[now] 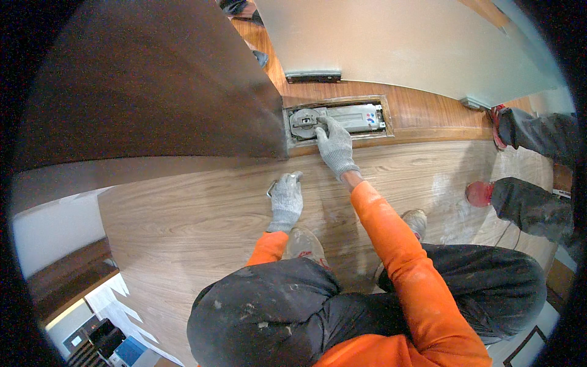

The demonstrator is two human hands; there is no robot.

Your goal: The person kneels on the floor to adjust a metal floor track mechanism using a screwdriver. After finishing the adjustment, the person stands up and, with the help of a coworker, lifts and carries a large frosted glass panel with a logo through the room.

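A grey metal floor-hinge unit [351,119] sits in a rectangular recess in the wooden threshold, beside the dark panel's corner. My right hand [332,144], in a grey knit glove, reaches onto the round left end of that unit, its fingers curled at the small central fitting; whether they grip it is hard to see. My left hand [286,199], also gloved, is lower and nearer me on the light wood-look floor, closed on a small bent metal tool [269,190], possibly a hex key.
A dark wooden panel [153,79] fills the upper left. A glass pane [403,37] with metal fittings [313,76] stands beyond the threshold. Another person's red-shod legs [526,202] are close at right. A baseboard [73,269] and assorted items [122,348] lie at lower left.
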